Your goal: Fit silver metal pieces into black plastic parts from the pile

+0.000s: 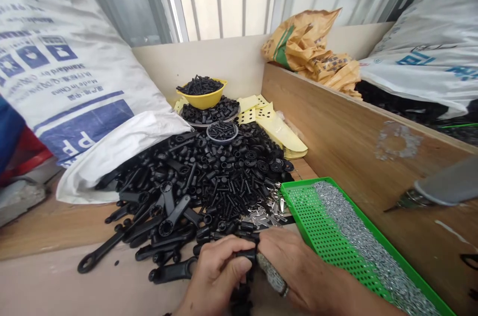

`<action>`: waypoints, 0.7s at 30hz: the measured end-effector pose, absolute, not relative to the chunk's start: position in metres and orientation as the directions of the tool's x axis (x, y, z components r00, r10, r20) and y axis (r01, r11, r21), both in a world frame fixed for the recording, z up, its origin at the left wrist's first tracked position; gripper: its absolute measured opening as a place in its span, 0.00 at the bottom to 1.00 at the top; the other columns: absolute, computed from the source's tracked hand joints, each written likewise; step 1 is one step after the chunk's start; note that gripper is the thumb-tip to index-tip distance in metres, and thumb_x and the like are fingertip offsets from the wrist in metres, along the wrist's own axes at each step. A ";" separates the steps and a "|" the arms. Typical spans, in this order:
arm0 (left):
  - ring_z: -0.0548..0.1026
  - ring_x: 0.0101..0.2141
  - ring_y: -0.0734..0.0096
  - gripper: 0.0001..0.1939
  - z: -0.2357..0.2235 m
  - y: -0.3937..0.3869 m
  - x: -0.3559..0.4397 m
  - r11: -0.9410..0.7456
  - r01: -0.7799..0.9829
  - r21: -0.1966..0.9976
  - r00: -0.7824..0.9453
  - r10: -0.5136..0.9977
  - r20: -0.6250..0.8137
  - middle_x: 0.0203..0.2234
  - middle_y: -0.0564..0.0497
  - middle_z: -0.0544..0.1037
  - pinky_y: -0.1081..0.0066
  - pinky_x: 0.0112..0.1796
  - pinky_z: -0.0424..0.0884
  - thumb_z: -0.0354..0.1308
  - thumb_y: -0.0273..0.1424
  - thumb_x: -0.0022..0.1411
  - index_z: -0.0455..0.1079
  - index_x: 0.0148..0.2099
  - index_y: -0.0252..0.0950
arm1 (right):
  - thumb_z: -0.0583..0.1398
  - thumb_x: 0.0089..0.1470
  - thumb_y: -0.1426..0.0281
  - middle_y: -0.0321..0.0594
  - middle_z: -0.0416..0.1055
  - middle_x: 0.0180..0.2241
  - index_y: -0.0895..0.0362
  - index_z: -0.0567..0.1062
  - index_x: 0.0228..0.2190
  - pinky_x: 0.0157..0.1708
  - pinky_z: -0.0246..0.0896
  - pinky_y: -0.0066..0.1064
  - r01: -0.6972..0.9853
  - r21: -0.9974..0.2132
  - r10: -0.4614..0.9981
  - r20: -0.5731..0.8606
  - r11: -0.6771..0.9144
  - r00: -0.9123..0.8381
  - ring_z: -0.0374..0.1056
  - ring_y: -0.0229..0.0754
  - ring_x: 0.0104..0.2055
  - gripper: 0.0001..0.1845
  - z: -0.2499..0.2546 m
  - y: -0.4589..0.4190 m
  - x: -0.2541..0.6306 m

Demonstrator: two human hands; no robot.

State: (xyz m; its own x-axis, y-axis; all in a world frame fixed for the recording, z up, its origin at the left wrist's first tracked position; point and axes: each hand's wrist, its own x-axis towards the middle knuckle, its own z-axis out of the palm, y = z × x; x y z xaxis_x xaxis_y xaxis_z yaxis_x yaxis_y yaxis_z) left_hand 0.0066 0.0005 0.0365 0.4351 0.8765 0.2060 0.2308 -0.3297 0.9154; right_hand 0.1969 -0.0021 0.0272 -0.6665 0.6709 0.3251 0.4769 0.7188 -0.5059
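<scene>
Left of the green perforated plastic tray (317, 221), the left hand (220, 268), fingers curled, grips a black cylindrical plastic part (247, 255). The right hand (286, 261) bends inward against it, its grip closed around a grey speckled handle (272, 276).

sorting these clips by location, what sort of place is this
Probably a small assembly workshop: loose black plastic parts heaped on the bench, a green tray of small metal pieces, and large printed sacks alongside.
</scene>
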 end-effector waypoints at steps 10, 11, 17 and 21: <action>0.66 0.15 0.77 0.20 0.032 -0.005 0.011 -0.102 0.208 0.973 0.405 0.914 0.009 0.15 0.54 0.69 0.79 0.17 0.64 0.52 0.43 0.61 0.76 0.39 0.33 | 0.51 0.45 0.79 0.45 0.67 0.28 0.59 0.67 0.29 0.32 0.58 0.36 0.547 -0.382 0.656 0.277 0.745 -0.702 0.61 0.46 0.31 0.09 0.029 -0.007 0.200; 0.68 0.17 0.76 0.17 0.033 -0.005 0.011 -0.165 0.221 0.961 0.401 0.914 0.065 0.18 0.53 0.71 0.79 0.19 0.65 0.52 0.41 0.62 0.76 0.39 0.33 | 0.50 0.47 0.79 0.45 0.67 0.29 0.59 0.66 0.30 0.33 0.58 0.35 0.531 -0.464 0.682 0.260 0.709 -0.684 0.62 0.45 0.31 0.08 0.030 -0.006 0.200; 0.76 0.31 0.71 0.07 0.041 -0.004 0.011 -0.579 0.279 0.766 0.427 0.789 0.441 0.31 0.49 0.78 0.79 0.33 0.72 0.53 0.27 0.64 0.72 0.43 0.36 | 0.47 0.56 0.74 0.40 0.67 0.28 0.56 0.64 0.29 0.33 0.58 0.31 0.466 -0.751 0.797 0.131 0.468 -0.589 0.62 0.42 0.30 0.08 0.035 -0.005 0.199; 0.76 0.34 0.71 0.09 0.035 -0.004 0.011 -0.736 0.323 0.595 0.446 0.673 0.590 0.34 0.46 0.76 0.78 0.36 0.73 0.50 0.25 0.66 0.68 0.47 0.34 | 0.44 0.58 0.70 0.40 0.66 0.30 0.55 0.62 0.27 0.36 0.57 0.32 0.430 -0.853 0.840 0.016 0.295 -0.543 0.62 0.43 0.34 0.11 0.044 -0.008 0.196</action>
State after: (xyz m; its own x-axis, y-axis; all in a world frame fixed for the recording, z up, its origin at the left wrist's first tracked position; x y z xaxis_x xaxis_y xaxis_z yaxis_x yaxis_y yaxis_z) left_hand 0.0106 -0.0042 0.0348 0.4461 0.6728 0.5903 0.3233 -0.7361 0.5947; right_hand 0.1956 -0.0082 0.0441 -0.5428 0.8397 0.0164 0.4304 0.2949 -0.8531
